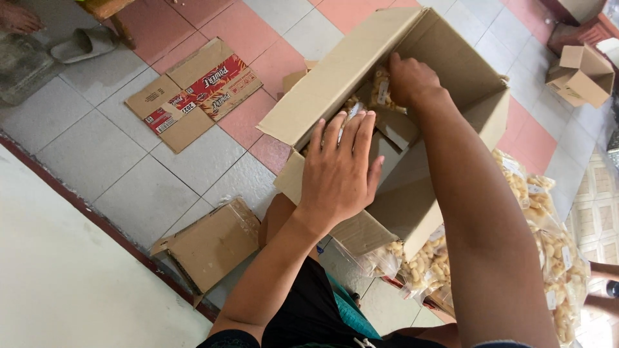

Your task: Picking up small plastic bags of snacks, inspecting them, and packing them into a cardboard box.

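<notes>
flattened printed carton (193, 93), grey sandal (84, 44), small open box (582, 75)

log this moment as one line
left hand: flat on cardboard box flap | right hand: inside box on snack bag | beside: bagged snacks pile | floor: flattened carton

Left hand (340, 169): palm down, fingers extended and held together, forearm bare, reaching forward. Right hand (411, 80): extended further ahead, fingers curled downward and partly hidden, bare forearm stretched nearly straight.
</notes>
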